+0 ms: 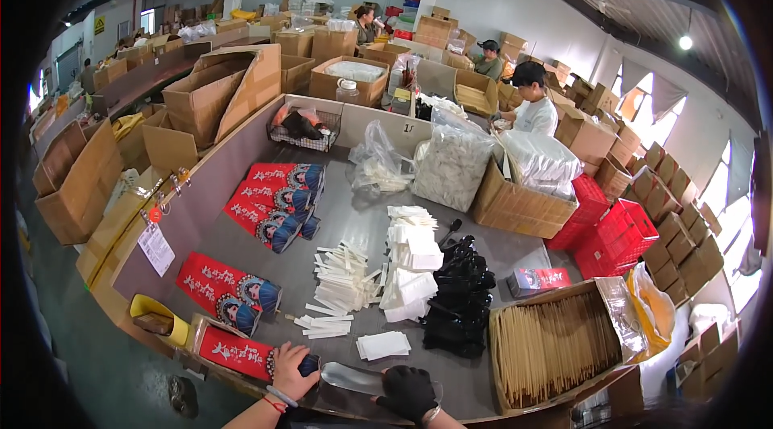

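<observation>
Head view: red packet (233, 352) runs sideways, my left hand (291, 371) across its right end, right hand (408, 393) beyond; fingers' hold unclear.

Sticks (555, 344) in box (497, 356), spoons (460, 300) left, packets (221, 286) farther left

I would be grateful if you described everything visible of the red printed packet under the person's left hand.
The red packet is long and looks like glossy paper or card, with large white lettering and a dark blue end at the right. It lies printed face up, roughly left to right, in an open cardboard box at the table's near left. The left hand rests over it near the blue end, hiding part of the print. Its underside is hidden.
</observation>
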{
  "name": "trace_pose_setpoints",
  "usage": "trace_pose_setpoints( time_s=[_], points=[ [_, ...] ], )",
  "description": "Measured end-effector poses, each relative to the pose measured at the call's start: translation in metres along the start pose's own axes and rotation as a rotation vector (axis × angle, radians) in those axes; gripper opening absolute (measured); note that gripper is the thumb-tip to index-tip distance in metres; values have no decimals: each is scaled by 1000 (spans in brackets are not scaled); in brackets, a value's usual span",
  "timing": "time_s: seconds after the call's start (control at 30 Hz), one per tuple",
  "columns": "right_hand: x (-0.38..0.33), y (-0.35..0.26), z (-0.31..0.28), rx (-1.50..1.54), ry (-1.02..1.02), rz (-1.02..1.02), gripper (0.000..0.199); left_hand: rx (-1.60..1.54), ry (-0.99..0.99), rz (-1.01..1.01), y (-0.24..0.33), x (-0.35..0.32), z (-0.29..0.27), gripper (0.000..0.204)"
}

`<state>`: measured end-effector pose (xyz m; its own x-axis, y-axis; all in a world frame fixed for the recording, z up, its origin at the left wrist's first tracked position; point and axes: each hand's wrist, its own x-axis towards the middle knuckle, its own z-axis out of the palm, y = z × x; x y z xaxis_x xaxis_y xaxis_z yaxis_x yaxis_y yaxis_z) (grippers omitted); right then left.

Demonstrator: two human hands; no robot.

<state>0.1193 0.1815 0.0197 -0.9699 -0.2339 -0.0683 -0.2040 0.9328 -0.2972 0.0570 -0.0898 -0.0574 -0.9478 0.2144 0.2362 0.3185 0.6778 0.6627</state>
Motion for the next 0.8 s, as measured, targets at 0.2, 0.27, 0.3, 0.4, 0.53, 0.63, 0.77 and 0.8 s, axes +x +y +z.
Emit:
trace_pose_setpoints(
  time_s=[0.2,0.27,0.3,0.4,0.53,0.63,0.77,0.8],
  points=[
    [6,-7,-1,-25,-15,3,57,-8,-19,1,-2,-1,1,56],
    [6,-8,-4,-35,4,-15,57,-10,-23,-4,-1,-1,0,57],
    [7,-11,-10,-41,-29,28,58,-12,-33,-18,1,-3,-2,57],
    [8,-6,-7,-59,-65,58,58,-16,-40,-29,0,-3,-2,58],
    [8,-3,-4,-81,16,-41,59,-1,-40,-11,-1,-1,-1,59],
    [12,-8,-19,-107,-101,100,58,-4,-36,-16,3,-1,-3,59],
    [9,-1,-7,-116,-141,66,56,9,-40,-18,3,0,-4,59],
    [7,-1,-1,-100,-72,19,55,3,-37,-18,1,-1,-3,60]
  ],
)
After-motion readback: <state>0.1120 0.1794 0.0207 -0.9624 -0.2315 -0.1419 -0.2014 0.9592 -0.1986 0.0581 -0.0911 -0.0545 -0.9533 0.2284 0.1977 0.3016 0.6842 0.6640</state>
